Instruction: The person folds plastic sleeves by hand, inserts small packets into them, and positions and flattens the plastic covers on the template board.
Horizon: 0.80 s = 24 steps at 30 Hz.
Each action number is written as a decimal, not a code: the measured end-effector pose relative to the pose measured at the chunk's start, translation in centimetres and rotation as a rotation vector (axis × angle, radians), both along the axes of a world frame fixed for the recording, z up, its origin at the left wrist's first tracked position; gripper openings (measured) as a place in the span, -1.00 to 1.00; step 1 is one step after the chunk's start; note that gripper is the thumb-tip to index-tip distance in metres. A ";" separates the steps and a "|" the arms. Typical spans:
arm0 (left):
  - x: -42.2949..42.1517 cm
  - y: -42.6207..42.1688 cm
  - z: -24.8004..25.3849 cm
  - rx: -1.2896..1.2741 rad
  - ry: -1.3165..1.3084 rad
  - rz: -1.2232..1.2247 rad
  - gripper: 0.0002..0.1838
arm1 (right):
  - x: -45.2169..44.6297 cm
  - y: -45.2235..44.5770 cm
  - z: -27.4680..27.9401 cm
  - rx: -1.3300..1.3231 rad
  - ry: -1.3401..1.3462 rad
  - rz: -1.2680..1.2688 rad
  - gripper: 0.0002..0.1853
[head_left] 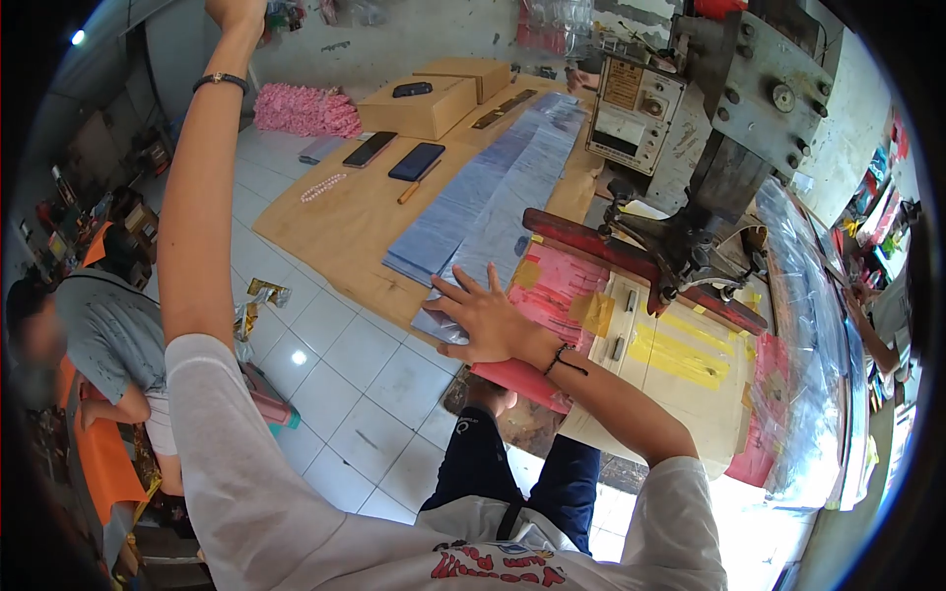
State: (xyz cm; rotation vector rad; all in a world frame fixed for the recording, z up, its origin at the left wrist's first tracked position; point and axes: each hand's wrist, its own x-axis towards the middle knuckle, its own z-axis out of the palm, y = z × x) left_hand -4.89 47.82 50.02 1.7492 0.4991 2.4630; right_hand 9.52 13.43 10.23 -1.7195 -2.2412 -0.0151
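My right hand lies with its fingers spread on the near end of a long strip of clear bluish plastic sheeting. Just right of it is a pink, taped work plate, below the dark red bar of a press machine. My left arm is stretched up at the far left. Only the base of my left hand shows at the top edge; its fingers are out of frame.
On the brown table are two phones, an orange-handled tool, a beaded string and cardboard boxes. A control box stands beside the press. One person sits at left; another person's arm shows at right.
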 end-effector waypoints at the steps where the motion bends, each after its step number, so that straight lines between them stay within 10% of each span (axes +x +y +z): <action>1: -0.6 -0.8 -0.2 -0.006 0.028 0.076 -0.77 | 0.0 0.0 0.0 -0.001 -0.005 0.001 -0.24; 14: -10.4 -12.3 2.3 0.136 -0.247 -0.555 -0.83 | 0.1 0.0 -0.4 0.026 0.017 0.008 -0.28; 24: -19.8 -26.2 -11.7 0.307 1.275 -0.935 -0.69 | 3.7 1.2 0.2 -0.097 0.490 0.076 -0.54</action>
